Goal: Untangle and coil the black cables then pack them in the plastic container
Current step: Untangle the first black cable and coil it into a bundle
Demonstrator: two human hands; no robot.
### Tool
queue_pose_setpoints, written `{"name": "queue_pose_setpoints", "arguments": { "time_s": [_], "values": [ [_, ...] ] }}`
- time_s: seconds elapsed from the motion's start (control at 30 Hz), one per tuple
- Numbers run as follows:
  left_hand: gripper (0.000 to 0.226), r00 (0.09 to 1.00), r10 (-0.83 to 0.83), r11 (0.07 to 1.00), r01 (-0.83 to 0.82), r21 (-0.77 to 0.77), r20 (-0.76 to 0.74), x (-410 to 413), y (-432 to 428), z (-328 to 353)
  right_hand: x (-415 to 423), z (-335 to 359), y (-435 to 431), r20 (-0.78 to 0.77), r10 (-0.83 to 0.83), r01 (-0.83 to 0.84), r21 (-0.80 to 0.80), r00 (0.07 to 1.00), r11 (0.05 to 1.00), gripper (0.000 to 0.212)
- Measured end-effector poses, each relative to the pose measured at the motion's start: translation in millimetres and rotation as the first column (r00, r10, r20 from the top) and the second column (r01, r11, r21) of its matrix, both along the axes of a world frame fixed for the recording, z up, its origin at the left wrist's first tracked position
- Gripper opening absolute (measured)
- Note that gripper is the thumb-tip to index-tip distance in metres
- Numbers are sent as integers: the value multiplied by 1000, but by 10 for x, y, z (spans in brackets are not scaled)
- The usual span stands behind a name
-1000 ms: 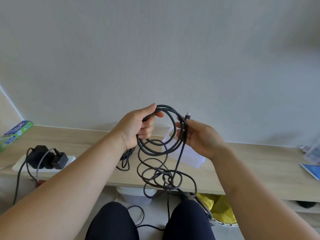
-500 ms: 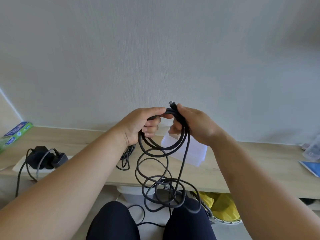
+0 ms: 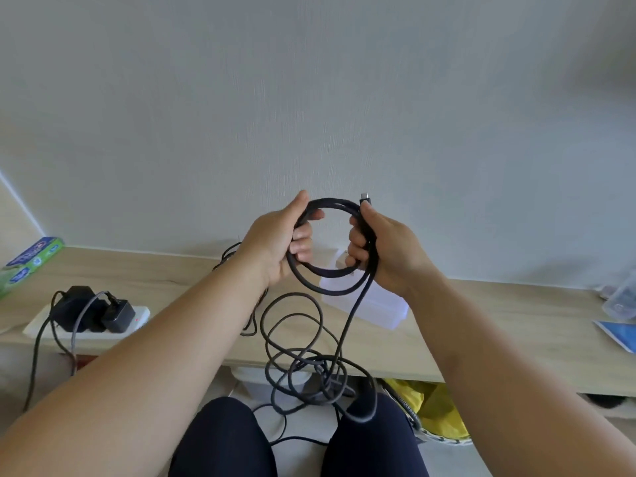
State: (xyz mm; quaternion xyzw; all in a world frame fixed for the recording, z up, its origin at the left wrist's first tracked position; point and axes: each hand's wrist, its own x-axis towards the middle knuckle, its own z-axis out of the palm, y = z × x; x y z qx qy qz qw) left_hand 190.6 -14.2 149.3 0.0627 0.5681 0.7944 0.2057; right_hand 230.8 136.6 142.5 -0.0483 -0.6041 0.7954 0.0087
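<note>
I hold a black cable [image 3: 335, 205] as a round coil in front of the wall, above the wooden shelf [image 3: 499, 325]. My left hand [image 3: 278, 242] grips the coil's left side. My right hand [image 3: 382, 249] grips its right side, and the cable's metal plug [image 3: 365, 197] sticks up above my right thumb. The loose rest of the cable [image 3: 303, 370] hangs in tangled loops down to my knees. A clear plastic container [image 3: 375, 304] lies on the shelf behind my right hand, partly hidden. Another black cable [image 3: 253, 321] lies on the shelf behind my left forearm.
A white power strip [image 3: 137, 316] with black chargers [image 3: 89, 313] sits on the shelf at left. A green and blue box [image 3: 29, 258] lies far left. A blue booklet [image 3: 619, 333] and a clear jar [image 3: 623, 301] are far right. Below the shelf are a yellow bag [image 3: 433, 407] and a white tub [image 3: 254, 376].
My hands have drawn apart, opening the coil into a wider ring. The plug end moved right with my right hand. The hanging loops swung slightly.
</note>
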Motion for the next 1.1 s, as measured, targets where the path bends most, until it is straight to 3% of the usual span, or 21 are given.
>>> {"name": "queue_pose_setpoints", "arguments": {
  "time_s": [0.1,0.27,0.47,0.6,0.77,0.87,0.97,1.03,1.1],
  "values": [
    [51,996,55,978,-69,-195,-73,-51,-7,56,23,-10,-19,-73,62,-51,139,995,989,33],
    [63,999,-2,986,-7,-165,-53,-81,-31,81,35,-28,-29,-107,20,28,421,994,907,33],
    [65,981,-155,968,127,-217,-116,-122,-166,51,-11,-21,9,-73,89,-75,184,993,980,39],
    [52,927,-321,943,331,25,-193,-147,-263,5,-69,61,54,-38,22,-19,82,999,996,43],
    [27,954,-200,974,218,58,-224,-123,-247,111,-70,37,176,2,-107,107,-45,994,993,42],
    [25,957,-148,986,162,34,-250,-124,-218,179,-38,-25,199,33,-202,204,-212,979,956,39],
    [30,953,-50,991,85,106,-298,-87,-152,207,35,-165,185,164,-215,260,-345,963,902,38],
    [37,958,23,991,15,132,-286,-57,-111,198,99,-265,157,204,-182,239,-306,962,921,38],
    [41,962,85,991,-56,119,-259,-45,-74,164,149,-315,117,148,-175,199,-165,973,966,37]
  ]
}}
